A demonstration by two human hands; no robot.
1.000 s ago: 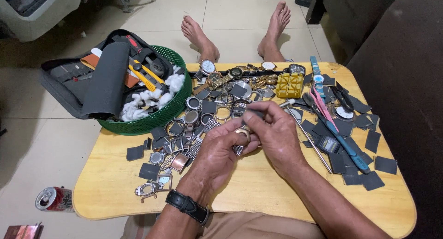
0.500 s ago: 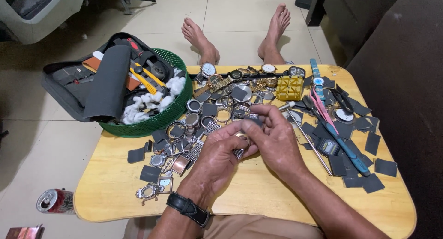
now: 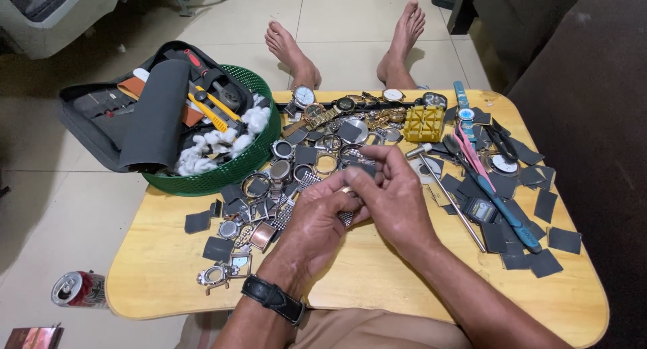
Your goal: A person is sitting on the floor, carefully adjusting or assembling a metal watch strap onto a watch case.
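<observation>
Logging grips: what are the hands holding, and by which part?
Both hands, left hand and right hand, pinch a small metal watch part between fingertips; the exact hold is hidden.

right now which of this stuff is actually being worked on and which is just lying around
In hand:
- left hand and right hand, pinching a small metal watch part
- metal watch band under the hands

Lying about:
- green basket with tool pouch
- yellow holder block
- small hammer
- drink can on the floor

Both hands, left hand (image 3: 323, 217) and right hand (image 3: 391, 194), pinch a small watch part (image 3: 349, 191) (partly hidden) above the wooden table (image 3: 377, 275).
</observation>
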